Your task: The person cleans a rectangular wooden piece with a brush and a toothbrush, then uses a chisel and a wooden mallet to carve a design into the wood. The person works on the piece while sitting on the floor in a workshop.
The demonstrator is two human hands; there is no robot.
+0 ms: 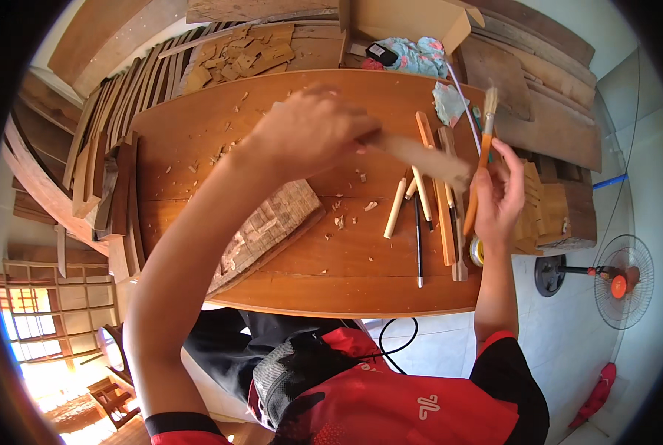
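Bright daylight, blown-out lower-left glare, motion blur, fisheye-bent black rim.

A single head-worn fisheye view looks steeply down from above the person's chest onto the wooden desk (346,282), close enough that both forearms rise from the lower edge. It faces across the desk toward stacked planks (546,111) beyond it; a standing fan (621,282) sits right of the desk.

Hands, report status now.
Left hand grips blurred wooden stick. Right hand holds paintbrush. Both above table; carving tools underneath.
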